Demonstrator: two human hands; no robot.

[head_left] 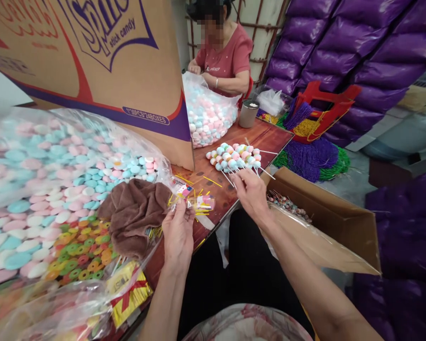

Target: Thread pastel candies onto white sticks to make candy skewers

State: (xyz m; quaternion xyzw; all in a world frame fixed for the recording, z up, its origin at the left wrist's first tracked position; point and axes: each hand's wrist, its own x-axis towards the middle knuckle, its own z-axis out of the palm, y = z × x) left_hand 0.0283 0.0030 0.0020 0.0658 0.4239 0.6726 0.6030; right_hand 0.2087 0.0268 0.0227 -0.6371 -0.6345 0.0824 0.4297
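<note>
My left hand [179,229] is closed on a small clear plastic wrapper [203,202] with a printed label, above the table's near edge. My right hand [250,192] has its fingers pinched at the white sticks below a pile of candy skewers [234,157] in pink, blue and white; how many sticks it grips is hard to tell. Yellow twist ties [212,181] lie scattered between the hands. Beside my left hand is a crumpled brown cloth [137,213], with gummy rings [81,248] and a large spread of pastel candies [31,203] further left.
A tall carton [128,94] stands on the table [277,135]. Behind it a person [230,57] handles a bag of candies [213,113] near a metal can [249,113]. An open cardboard box [326,237] is at my right, near a red stool [315,97].
</note>
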